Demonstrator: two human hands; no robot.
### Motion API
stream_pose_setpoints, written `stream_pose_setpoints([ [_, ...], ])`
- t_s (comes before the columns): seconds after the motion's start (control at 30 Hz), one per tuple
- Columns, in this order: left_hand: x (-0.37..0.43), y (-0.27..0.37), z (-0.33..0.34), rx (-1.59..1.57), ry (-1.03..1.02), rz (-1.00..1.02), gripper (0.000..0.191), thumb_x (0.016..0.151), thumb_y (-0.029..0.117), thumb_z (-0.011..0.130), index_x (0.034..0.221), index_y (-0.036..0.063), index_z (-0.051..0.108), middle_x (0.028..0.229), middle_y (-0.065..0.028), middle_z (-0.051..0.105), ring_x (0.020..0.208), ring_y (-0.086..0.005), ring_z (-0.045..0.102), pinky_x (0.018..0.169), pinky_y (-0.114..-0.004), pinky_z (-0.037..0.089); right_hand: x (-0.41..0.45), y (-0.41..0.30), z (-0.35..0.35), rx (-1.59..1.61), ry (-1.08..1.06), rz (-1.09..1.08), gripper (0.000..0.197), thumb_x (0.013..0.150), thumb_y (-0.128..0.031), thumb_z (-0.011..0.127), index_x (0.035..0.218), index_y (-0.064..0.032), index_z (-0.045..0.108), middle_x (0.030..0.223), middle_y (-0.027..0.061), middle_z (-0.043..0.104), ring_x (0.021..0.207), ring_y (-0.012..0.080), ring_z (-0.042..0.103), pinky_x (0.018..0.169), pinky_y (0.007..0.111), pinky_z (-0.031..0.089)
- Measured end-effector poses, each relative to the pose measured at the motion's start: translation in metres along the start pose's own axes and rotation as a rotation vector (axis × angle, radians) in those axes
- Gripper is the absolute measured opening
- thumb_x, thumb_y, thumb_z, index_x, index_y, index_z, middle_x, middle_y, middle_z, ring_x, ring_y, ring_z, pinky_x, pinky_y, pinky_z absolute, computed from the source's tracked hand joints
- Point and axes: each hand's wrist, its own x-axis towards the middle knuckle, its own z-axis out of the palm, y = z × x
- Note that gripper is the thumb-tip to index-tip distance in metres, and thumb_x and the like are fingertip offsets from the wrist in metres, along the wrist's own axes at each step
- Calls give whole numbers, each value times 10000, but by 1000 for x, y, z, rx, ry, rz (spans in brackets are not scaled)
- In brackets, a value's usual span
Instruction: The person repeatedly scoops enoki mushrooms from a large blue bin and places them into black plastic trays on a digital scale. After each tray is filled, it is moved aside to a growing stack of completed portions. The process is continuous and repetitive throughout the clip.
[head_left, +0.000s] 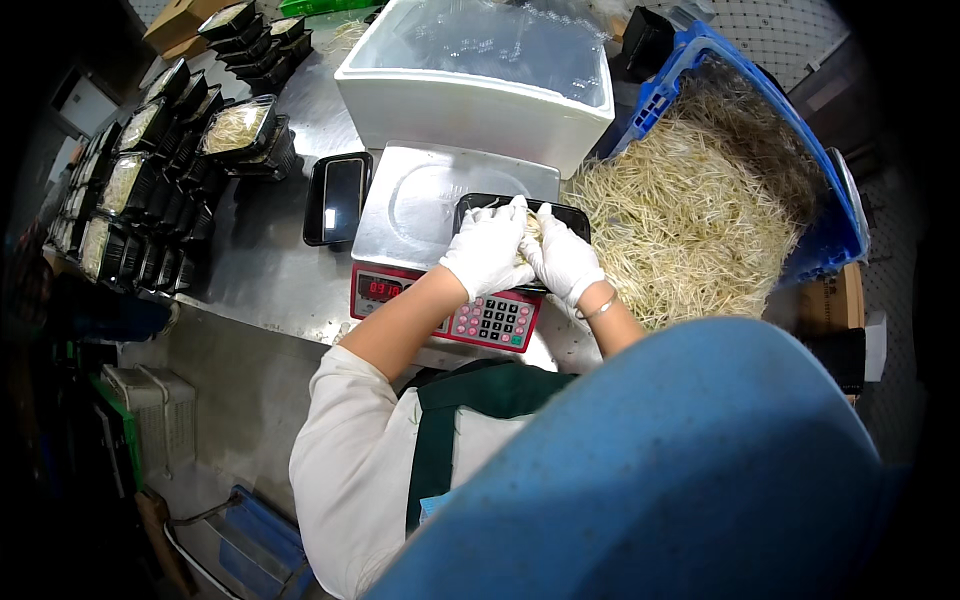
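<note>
My left hand (491, 246) and my right hand (562, 253), both in white gloves, are cupped together around a clump of bean sprouts (531, 228). Beneath them lies a black plastic tray (471, 208), mostly covered by the gloves. The tray rests on the right part of a red digital scale's steel pan (397, 217). Lit red digits show on the scale's display (380, 288), partly blocked by my left forearm. On the right, a large heap of loose bean sprouts (682, 225) spills from a tipped blue plastic crate (814, 142).
Behind the scale stands a white foam box (465, 105) with clear film over its top. An empty black tray (337, 199) sits left of the scale. Several stacked, packed sprout trays (238, 129) fill the left of the steel table (251, 259). A blue cap brim (675, 465) blocks the lower right.
</note>
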Motion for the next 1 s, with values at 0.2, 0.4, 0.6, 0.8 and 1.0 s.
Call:
stream_pose_setpoints([
  [0.2, -9, -10, 7, 66, 169, 99, 939, 700, 608, 644, 1315, -61, 410, 1183, -158, 535, 1070, -321, 508, 1041, -501, 270, 3, 1, -49, -282, 57, -305, 578, 912, -487, 455, 1215, -1, 531, 1038, 200, 641, 854, 344, 641, 743, 445, 506],
  [0.4, -3, 13, -12, 28, 47, -8, 972, 701, 579, 677, 1342, -76, 352, 1144, -177, 534, 985, -295, 556, 938, -425, 375, 134, 4, -104, 37, 353, -226, 416, 915, -390, 503, 1114, -42, 613, 988, 230, 645, 907, 368, 628, 821, 413, 493],
  [0.6, -32, -6, -40, -103, 289, 29, 988, 710, 592, 661, 1443, 47, 284, 1413, -201, 359, 1244, -346, 413, 1050, -495, 270, 260, -25, -105, -104, 235, 151, 484, 825, -372, 557, 1099, 24, 598, 1078, 243, 634, 1023, 384, 610, 876, 421, 477],
  [0.8, -80, -53, -1, -577, 637, -233, 671, 849, 313, 670, 1369, -3, 386, 1278, -215, 514, 1154, -343, 515, 981, -375, 402, 246, 9, -145, -273, 357, 134, 423, 891, -356, 433, 1024, -28, 664, 1051, 224, 640, 992, 388, 614, 856, 443, 484],
  [1.0, -8, -58, -8, -439, 359, -168, 450, 855, 317, 640, 1195, 30, 585, 1200, -166, 596, 1133, -307, 542, 971, -382, 408, 183, 82, -202, 245, 1061, -129, 243, 971, -212, 463, 1005, -50, 641, 975, 55, 699, 853, 134, 646, 659, 245, 486],
])
